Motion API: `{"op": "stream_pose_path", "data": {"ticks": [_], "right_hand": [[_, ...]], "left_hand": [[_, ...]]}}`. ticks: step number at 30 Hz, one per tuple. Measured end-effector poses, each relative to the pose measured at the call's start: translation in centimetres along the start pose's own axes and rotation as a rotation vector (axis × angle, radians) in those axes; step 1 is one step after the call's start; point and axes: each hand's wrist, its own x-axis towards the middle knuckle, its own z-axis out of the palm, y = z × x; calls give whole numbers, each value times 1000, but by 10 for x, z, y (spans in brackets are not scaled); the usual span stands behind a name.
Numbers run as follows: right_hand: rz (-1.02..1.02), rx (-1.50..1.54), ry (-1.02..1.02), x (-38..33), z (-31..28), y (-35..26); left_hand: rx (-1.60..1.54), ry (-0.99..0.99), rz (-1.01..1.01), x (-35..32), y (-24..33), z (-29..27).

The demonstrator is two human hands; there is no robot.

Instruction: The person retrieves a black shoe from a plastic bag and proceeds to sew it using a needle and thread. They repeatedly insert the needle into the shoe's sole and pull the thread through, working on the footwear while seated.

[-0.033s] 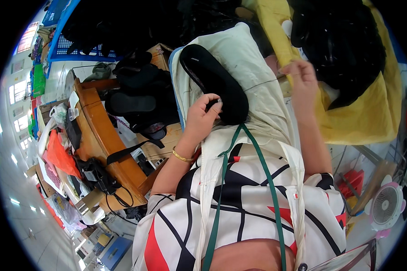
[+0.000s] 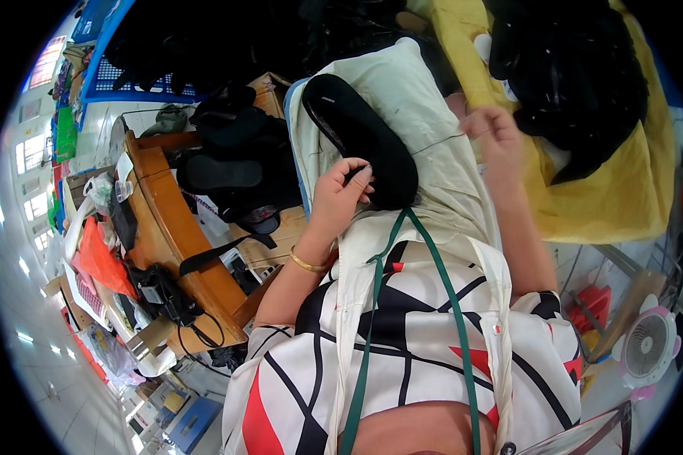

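A black cloth slipper point(image 2: 383, 144) lies tilted across the cream cloth point(image 2: 440, 114) on my lap, its opening turned to the left. My left hand point(image 2: 338, 193) grips the slipper's near end, thumb and forefinger closed on the edge of the opening. From the slipper a dark thread point(image 2: 436, 142) runs taut to the right. My right hand point(image 2: 497, 136), slightly blurred, is raised right of the slipper with its fingers pinched at the thread's end. Whether a needle is in that pinch I cannot make out.
Several black slippers point(image 2: 224, 173) are piled to the left beside a wooden table point(image 2: 163, 205). A blue crate point(image 2: 91, 83) stands at the far left. At the right, a yellow cloth point(image 2: 615, 205) lies under black items. A small fan point(image 2: 649, 345) is at the lower right.
My right hand has shifted a little left toward the slipper. My left hand and the slipper stay almost where they were.
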Motion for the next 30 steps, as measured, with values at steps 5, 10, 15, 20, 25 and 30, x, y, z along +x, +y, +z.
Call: {"op": "stream_pose_path", "data": {"ticks": [5, 10, 15, 20, 25, 30], "right_hand": [[277, -247, -601, -40, 37, -1], [-235, -595, -440, -34, 67, 22], [-104, -545, -476, -31, 67, 18], [60, -593, -544, -41, 62, 1], [-36, -573, -512, -45, 64, 8], [-48, -576, -509, -44, 66, 10]], "left_hand": [[-532, -9, -254, 2, -5, 4], [-578, -20, -283, 4, -5, 5], [-671, 0, -337, 4, -3, 5], [-731, 36, -382, 4, -5, 7], [-759, 31, -396, 5, -3, 6], [-776, 31, -394, 3, -2, 6]]}}
